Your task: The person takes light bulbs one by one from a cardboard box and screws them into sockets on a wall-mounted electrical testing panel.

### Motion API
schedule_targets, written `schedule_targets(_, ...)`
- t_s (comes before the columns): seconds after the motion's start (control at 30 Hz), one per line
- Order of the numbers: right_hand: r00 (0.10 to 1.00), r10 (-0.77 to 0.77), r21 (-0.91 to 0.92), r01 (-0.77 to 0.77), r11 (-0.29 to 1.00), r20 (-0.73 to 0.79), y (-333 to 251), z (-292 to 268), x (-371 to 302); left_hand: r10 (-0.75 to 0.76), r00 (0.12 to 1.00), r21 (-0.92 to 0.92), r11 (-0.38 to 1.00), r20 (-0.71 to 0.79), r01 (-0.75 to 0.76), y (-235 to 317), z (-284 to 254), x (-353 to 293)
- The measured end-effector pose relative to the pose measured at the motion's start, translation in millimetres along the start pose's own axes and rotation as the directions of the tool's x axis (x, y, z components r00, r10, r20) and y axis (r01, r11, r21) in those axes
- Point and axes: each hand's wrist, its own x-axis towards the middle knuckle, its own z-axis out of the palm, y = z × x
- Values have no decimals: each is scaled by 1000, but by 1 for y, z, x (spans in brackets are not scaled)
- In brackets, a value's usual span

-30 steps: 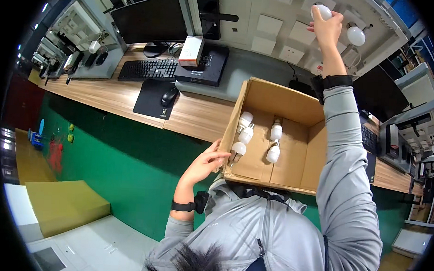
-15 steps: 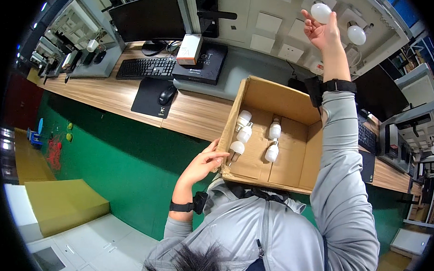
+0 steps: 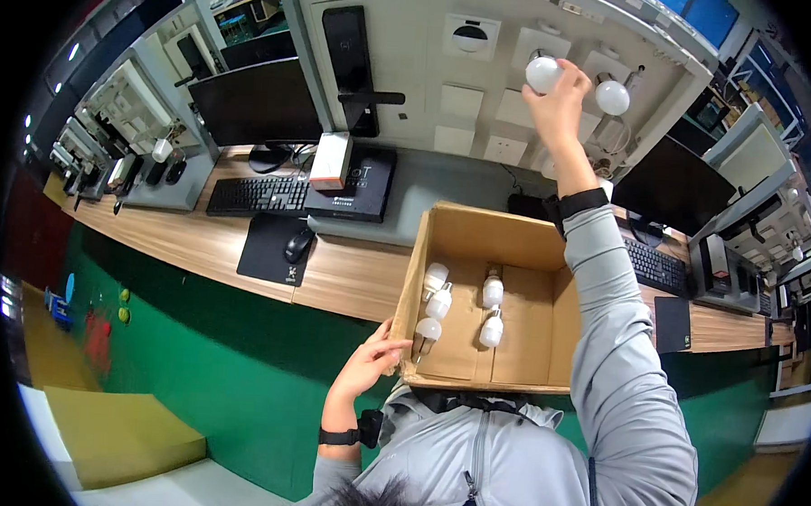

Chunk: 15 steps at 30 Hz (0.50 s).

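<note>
Up at the wall panel, my right hand (image 3: 561,104) has thumb and fingers around a round white light bulb (image 3: 542,74), which sits at a socket on the panel. A second white bulb (image 3: 612,97) is mounted just to the right of it. My left hand (image 3: 364,364) grips the left wall of an open cardboard box (image 3: 528,351), fingers over its rim and thumb side hidden in part. Inside the box lie several white bulbs, among them one bulb (image 3: 428,329) near my left fingertips and another (image 3: 492,329) toward the middle.
Behind the box runs a wooden desk (image 3: 350,282) with a keyboard (image 3: 257,196), a mouse (image 3: 299,245), a black box (image 3: 358,192) and a small white-orange box (image 3: 331,161). Monitors stand left (image 3: 256,104) and right (image 3: 675,188). Switch plates and a socket plate (image 3: 503,150) cover the panel.
The view has tilted up, showing more of the panel. My right hand's fingers, more spread beside the bulb before, now curl around it. My left hand stays on the box.
</note>
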Motion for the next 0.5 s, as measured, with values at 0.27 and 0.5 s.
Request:
schedule_targets(0.27, 937, 282, -387, -186, 903, 208, -23, -26, 17, -38, 999, 69, 997, -22, 40, -2, -2, -4)
schedule_targets(0.5, 494, 520, 492, -857, 154, 697, 13, 19, 17, -85, 996, -6, 996, 4, 85, 6, -1, 0)
